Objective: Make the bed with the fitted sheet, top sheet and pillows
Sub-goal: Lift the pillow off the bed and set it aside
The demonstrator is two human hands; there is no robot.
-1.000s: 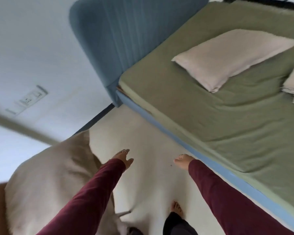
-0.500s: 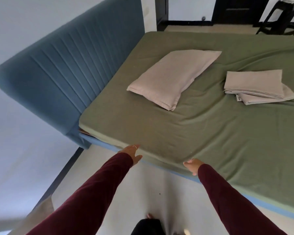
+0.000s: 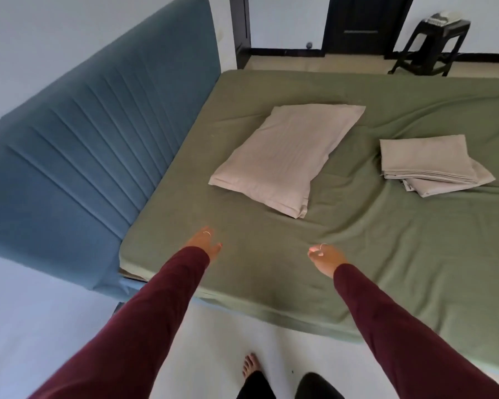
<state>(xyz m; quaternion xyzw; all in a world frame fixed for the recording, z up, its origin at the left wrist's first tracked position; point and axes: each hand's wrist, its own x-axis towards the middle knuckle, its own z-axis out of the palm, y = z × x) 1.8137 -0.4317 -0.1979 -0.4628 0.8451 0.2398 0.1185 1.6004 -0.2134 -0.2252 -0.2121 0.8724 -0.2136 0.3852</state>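
Head view records the bed (image 3: pixel 357 254) filling the frame from 9 o'clock to 3 o'clock, its green fitted sheet (image 3: pixel 415 240) already stretched over the mattress and creased in several places. A blue padded headboard (image 3: pixel 98 156) stands along the bed's edge at 9 o'clock. One beige pillow (image 3: pixel 283 156) lies on the sheet near the centre of frame, angled toward 1 o'clock. A folded beige top sheet (image 3: pixel 427 162) rests in a stack at 3 o'clock, well apart from the pillow. At 1 o'clock, beyond the bed, a dark stool (image 3: pixel 432 44) stands on the floor (something lies on top, too small to identify). Left hand (image 3: pixel 205 243) and right hand (image 3: pixel 326 257), both in maroon sleeves, reach over the near mattress edge with fingers loosely spread, holding nothing.
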